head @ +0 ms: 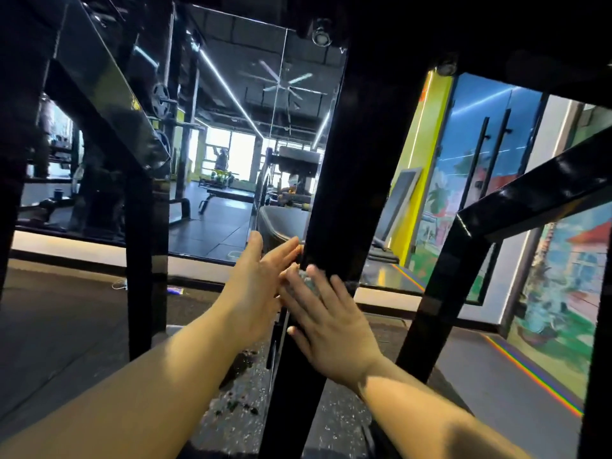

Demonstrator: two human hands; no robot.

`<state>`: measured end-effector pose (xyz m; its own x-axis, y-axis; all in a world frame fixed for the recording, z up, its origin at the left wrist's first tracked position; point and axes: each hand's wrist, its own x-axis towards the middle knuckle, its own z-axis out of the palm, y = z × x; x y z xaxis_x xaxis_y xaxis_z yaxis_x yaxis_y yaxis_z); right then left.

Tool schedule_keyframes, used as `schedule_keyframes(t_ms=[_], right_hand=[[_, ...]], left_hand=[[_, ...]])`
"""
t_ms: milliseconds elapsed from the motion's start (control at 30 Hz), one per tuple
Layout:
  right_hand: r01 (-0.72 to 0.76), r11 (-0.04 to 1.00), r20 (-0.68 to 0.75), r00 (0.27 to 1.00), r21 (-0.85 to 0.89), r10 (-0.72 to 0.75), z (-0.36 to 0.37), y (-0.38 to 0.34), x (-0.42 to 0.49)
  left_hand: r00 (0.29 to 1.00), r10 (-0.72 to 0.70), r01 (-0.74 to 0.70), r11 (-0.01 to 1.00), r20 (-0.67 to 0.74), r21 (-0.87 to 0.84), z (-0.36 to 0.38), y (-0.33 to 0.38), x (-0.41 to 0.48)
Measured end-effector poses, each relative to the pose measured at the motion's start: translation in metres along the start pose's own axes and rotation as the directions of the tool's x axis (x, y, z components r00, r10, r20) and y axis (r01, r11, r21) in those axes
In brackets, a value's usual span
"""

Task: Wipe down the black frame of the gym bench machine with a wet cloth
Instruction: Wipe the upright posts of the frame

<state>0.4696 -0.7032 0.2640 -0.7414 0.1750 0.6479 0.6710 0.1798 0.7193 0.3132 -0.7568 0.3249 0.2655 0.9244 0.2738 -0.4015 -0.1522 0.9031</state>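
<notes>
Cloth [306, 281] small, limp, wet; sits under your right hand [326, 318], fingers spread flat, pressing it to post [334, 193]; left hand [261, 276] open beside; post rigid, likely slick; keep palm pressure.

1. Frame upright [334, 180]: black, smooth, glossy finish that looks like painted metal.
2. Side rail [543, 190]: same black gloss, with bright highlights along its edges.
3. Cloth [306, 281]: pale, greyish, partly hidden between the hands; texture cannot be told.
4. Floor [334, 429]: dark, matt, speckled, rubber-like surface.
5. Wall mirror [231, 127]: smooth, reflective glass.
6. Bolt head [322, 36]: shiny bare metal.
</notes>
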Motion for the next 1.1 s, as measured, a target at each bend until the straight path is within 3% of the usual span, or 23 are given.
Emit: schedule_keyframes(t_ms=[100, 167, 267, 333, 533, 600, 700, 767, 833, 933, 1000, 1100], right_hand=[[0.131, 0.991, 0.022, 0.991, -0.007, -0.131, -0.008, 0.018, -0.002], [-0.031, 1.0, -0.105, 0.994, -0.004, 0.031, -0.024, 0.046, 0.029], [-0.381, 0.913, -0.251, 0.878, 0.148, 0.407, -0.053, 0.083, 0.084], [-0.426, 0.892, -0.29, 0.843, 0.155, 0.453, -0.056, 0.084, 0.097], [-0.201, 0.973, -0.204, 0.954, 0.113, 0.22, 0.006, 0.011, 0.02], [-0.149, 0.986, -0.105, 0.982, 0.069, 0.156, 0.031, -0.028, -0.024], [-0.044, 0.999, 0.072, 0.996, 0.017, 0.043, 0.046, -0.063, -0.069], [-0.024, 1.0, 0.042, 0.999, 0.012, 0.024, 0.04, -0.055, -0.065], [-0.203, 0.969, -0.119, 0.968, 0.138, 0.22, 0.017, -0.03, -0.03], [-0.493, 0.782, -0.25, 0.76, 0.381, 0.6, -0.021, 0.017, 0.039], [-0.539, 0.756, -0.304, 0.698, 0.372, 0.648, -0.027, 0.024, 0.061], [-0.473, 0.835, -0.317, 0.776, 0.281, 0.545, 0.0, -0.008, 0.041]], left_hand=[[0.998, -0.012, 0.015, 0.998, -0.06, 0.057, 0.005, -0.002, -0.007], [0.997, 0.002, 0.007, 0.993, -0.077, 0.121, 0.009, -0.002, -0.008], [0.985, 0.07, -0.047, 0.988, -0.156, 0.148, 0.01, -0.008, -0.001], [0.975, 0.117, -0.09, 0.985, -0.188, 0.147, 0.01, -0.017, 0.002], [0.949, 0.227, -0.218, 0.974, -0.219, 0.065, 0.01, -0.046, 0.0], [0.954, 0.205, -0.188, 0.977, -0.218, 0.097, 0.006, -0.044, 0.001], [0.965, 0.149, -0.084, 0.955, -0.217, 0.285, 0.003, -0.034, -0.001], [0.971, 0.089, -0.006, 0.936, -0.222, 0.353, -0.001, -0.031, -0.006], [0.971, 0.011, 0.074, 0.937, -0.239, 0.342, -0.009, -0.037, -0.01], [0.973, -0.056, 0.114, 0.96, -0.225, 0.255, -0.016, -0.052, -0.01], [0.973, -0.056, 0.1, 0.977, -0.224, 0.189, -0.018, -0.06, -0.008], [0.982, -0.035, 0.06, 0.989, -0.184, 0.132, -0.024, -0.067, -0.007]])
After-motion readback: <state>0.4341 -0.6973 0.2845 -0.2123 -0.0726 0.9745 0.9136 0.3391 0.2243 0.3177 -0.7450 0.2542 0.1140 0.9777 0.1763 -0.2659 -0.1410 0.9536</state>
